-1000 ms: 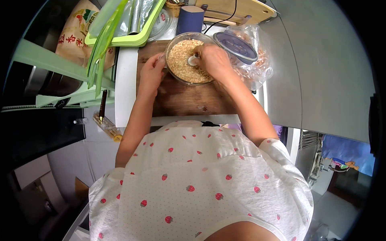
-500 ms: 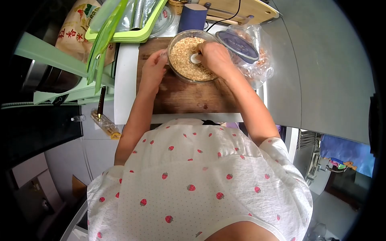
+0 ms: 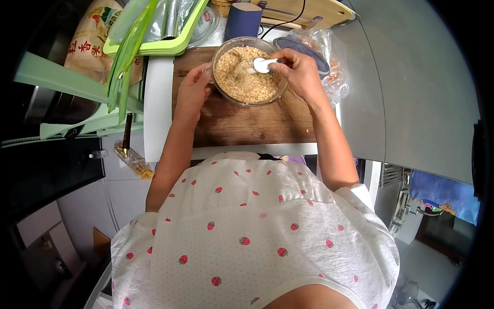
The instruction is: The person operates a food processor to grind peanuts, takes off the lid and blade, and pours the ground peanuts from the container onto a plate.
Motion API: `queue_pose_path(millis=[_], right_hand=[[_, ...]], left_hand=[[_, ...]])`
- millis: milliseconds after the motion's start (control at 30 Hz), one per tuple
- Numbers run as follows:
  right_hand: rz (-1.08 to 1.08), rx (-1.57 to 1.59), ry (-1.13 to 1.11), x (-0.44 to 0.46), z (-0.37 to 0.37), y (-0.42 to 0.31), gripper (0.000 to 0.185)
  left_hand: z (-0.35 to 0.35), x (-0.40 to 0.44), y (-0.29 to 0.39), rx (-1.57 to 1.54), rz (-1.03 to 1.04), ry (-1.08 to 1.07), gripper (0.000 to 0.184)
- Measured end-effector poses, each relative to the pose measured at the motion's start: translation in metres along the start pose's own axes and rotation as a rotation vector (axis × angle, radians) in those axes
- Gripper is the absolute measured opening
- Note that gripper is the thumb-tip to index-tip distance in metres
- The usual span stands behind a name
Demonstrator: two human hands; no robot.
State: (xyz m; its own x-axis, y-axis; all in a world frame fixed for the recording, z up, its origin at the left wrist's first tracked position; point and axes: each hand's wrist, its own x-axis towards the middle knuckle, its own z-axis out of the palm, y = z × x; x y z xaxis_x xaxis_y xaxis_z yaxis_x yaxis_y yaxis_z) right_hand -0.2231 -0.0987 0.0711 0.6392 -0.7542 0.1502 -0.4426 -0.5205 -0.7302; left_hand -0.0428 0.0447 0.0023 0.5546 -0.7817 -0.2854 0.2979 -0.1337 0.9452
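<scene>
A round clear bowl [image 3: 249, 104] stands on a brown wooden board [image 3: 231, 126], filled with pale, crumbly bits [image 3: 253, 88]. My right hand [image 3: 301, 74] pinches a small white spoon [image 3: 263, 65] above the right half of the bowl, and a hollow shows in the bits beside it. At the bowl's left rim, my left hand [image 3: 194, 92] grips the edge between thumb and fingers.
A blue-rimmed lid [image 3: 309, 50] and a plastic bag [image 3: 335, 77] lie to the right. Behind the bowl stands a blue cylinder [image 3: 242, 21]. Long green leaves [image 3: 126, 56] hang over a green tray [image 3: 170, 47] at the left.
My right hand has lifted and moved right, bringing the spoon into fuller view. A hollow has appeared in the bits. My left hand stays at the rim.
</scene>
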Motion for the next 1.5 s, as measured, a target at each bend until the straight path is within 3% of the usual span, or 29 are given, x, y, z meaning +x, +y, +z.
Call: queue_pose_path(millis=[133, 200, 333, 400, 600, 733, 800, 933, 1000, 1200, 1333, 1500], right_hand=[[0.059, 0.112, 0.040, -0.007, -0.002, 0.010, 0.015], [0.087, 0.365, 0.072, -0.007, -0.001, 0.020, 0.015], [0.118, 0.275, 0.095, -0.009, -0.001, 0.024, 0.015], [0.124, 0.419, 0.103, -0.007, -0.002, 0.028, 0.015], [0.020, 0.203, 0.198, -0.018, -0.006, -0.002, 0.015], [0.062, 0.141, 0.142, -0.027, -0.006, -0.011, 0.014], [0.013, -0.033, 0.152, -0.030, -0.005, -0.018, 0.016], [-0.036, 0.034, 0.225, -0.034, 0.000, -0.025, 0.017], [-0.306, -0.140, 0.351, -0.036, 0.002, -0.028, 0.015], [-0.611, -0.314, 0.440, -0.043, 0.014, -0.008, 0.017], [-0.628, -0.313, 0.491, -0.051, 0.012, -0.006, 0.018], [-0.704, -0.376, 0.355, -0.060, 0.001, 0.003, 0.022]], left_hand=[[0.001, 0.001, 0.003, -0.001, -0.027, 0.006, 0.030], [0.000, 0.002, 0.002, 0.004, 0.004, 0.001, 0.030], [0.004, 0.001, 0.005, 0.001, 0.010, -0.004, 0.030], [0.003, 0.003, 0.003, -0.007, 0.019, 0.000, 0.029], [0.004, 0.004, 0.005, -0.101, 0.090, 0.022, 0.031], [0.008, 0.004, 0.006, -0.143, 0.127, 0.039, 0.032], [0.007, 0.007, 0.004, -0.162, 0.150, 0.031, 0.032], [0.008, 0.006, 0.004, -0.169, 0.152, 0.025, 0.033], [0.008, 0.006, 0.003, -0.140, 0.129, 0.037, 0.033], [0.009, 0.004, 0.003, -0.134, 0.128, 0.033, 0.033], [0.009, 0.003, 0.005, -0.135, 0.131, 0.025, 0.033], [0.011, 0.000, 0.007, -0.105, 0.111, 0.048, 0.032]])
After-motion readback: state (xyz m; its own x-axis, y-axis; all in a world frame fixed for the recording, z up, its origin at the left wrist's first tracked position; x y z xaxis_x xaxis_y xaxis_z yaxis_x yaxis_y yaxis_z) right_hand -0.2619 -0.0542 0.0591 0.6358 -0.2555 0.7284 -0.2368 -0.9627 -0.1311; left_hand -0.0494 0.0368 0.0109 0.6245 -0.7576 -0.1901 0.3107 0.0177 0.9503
